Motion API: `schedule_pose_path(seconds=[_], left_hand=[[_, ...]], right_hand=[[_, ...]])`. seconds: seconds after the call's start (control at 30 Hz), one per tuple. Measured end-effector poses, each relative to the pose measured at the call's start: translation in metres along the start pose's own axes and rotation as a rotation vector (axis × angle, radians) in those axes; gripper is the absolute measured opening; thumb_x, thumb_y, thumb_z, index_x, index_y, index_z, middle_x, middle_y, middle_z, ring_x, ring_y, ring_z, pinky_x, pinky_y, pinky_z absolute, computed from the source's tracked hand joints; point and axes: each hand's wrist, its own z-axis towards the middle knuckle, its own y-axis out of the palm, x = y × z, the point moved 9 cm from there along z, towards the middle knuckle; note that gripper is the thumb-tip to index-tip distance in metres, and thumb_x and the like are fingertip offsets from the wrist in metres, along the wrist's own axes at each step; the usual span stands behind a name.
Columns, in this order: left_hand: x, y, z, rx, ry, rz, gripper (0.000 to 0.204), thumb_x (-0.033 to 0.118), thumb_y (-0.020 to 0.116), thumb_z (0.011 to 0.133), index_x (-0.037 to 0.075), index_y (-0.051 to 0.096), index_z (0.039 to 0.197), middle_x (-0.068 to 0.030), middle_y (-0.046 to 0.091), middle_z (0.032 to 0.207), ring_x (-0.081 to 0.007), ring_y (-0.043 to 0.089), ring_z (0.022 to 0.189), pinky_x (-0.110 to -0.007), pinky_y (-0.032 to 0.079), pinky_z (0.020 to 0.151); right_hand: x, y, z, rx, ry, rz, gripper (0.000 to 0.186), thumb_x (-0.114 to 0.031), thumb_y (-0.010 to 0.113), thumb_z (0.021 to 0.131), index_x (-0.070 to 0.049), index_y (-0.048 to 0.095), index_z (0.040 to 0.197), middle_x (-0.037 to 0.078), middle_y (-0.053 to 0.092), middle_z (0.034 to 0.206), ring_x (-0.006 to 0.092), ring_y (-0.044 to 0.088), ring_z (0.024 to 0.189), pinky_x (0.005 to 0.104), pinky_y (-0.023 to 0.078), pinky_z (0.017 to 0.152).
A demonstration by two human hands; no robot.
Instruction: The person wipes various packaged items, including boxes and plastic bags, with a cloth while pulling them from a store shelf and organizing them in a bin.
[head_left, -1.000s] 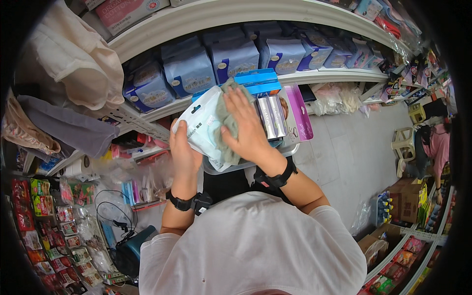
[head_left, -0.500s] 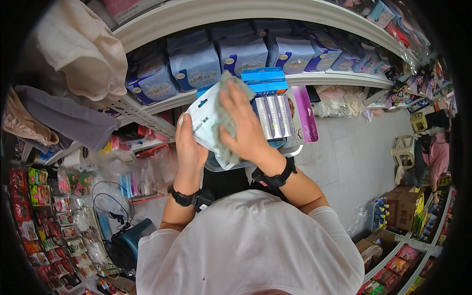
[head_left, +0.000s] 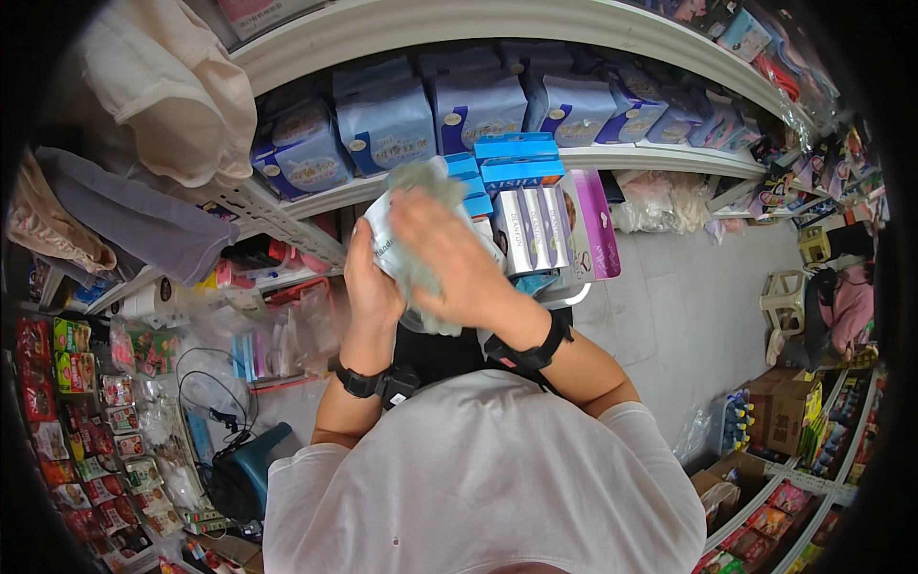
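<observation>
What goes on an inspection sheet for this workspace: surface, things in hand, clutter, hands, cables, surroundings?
Surface: pale plastic tub in front of the person; its support is hidden.
Things in hand: white packet, with a grey-green cloth over it.
Clutter: blue boxes, white boxes and a purple box crowd together beyond the hands.
Hands: left hand holds the packet's left side; right hand lies over the cloth, fingers blurred.
Cables: black cable looped at lower left.
Surroundings: blue packs on a shelf ahead; stool at far right.
</observation>
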Motion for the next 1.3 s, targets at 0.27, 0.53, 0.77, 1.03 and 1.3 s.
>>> schedule_pose_path(seconds=[0.27,0.53,0.77,1.03,1.3], left_hand=[[0.003,-0.003,0.004,-0.058,0.06,-0.157,0.042,0.03,0.034,0.102,0.0,0.05,0.127,-0.0138,0.058,0.125,-0.0239,0.055,0.115,-0.038,0.041,0.102],[0.003,0.002,0.007,0.001,0.067,-0.18,0.047,0.031,0.031,0.103,-0.004,0.046,0.131,-0.017,0.054,0.13,-0.0274,0.053,0.119,-0.039,0.041,0.103],[0.027,0.007,0.002,-0.066,0.15,-0.3,0.045,0.029,0.033,0.103,-0.004,0.047,0.129,-0.0165,0.056,0.128,-0.027,0.055,0.117,-0.039,0.043,0.101],[0.046,0.009,-0.001,-0.124,0.097,-0.4,0.045,0.031,0.034,0.103,-0.004,0.047,0.128,-0.0176,0.057,0.126,-0.0278,0.057,0.114,-0.041,0.046,0.099],[0.052,0.011,0.002,-0.234,0.234,-0.206,0.04,0.035,0.039,0.102,0.004,0.048,0.125,-0.0148,0.053,0.131,-0.0247,0.053,0.118,-0.04,0.041,0.102]], right_hand=[[0.014,-0.002,-0.002,-0.095,0.03,-0.083,0.084,-0.008,0.069,0.064,-0.005,0.037,0.142,0.015,0.032,0.15,0.0351,0.031,0.138,0.0439,0.032,0.109],[-0.001,0.001,-0.005,-0.131,-0.009,-0.115,0.079,-0.013,0.066,0.069,-0.004,0.037,0.142,0.015,0.027,0.152,0.0369,0.027,0.14,0.048,0.027,0.111],[0.017,0.0,-0.008,-0.036,0.064,-0.104,0.078,-0.017,0.066,0.074,-0.007,0.035,0.145,0.018,0.027,0.152,0.038,0.028,0.139,0.0482,0.03,0.108],[0.059,-0.025,-0.021,0.035,0.372,0.222,0.065,-0.016,0.08,0.069,-0.003,0.051,0.125,0.013,0.059,0.113,0.0258,0.058,0.104,0.0342,0.046,0.09],[0.061,-0.072,-0.037,0.222,0.455,0.322,0.034,-0.007,0.077,0.076,-0.005,0.056,0.102,0.003,0.057,0.094,0.0139,0.054,0.09,0.0283,0.045,0.08]])
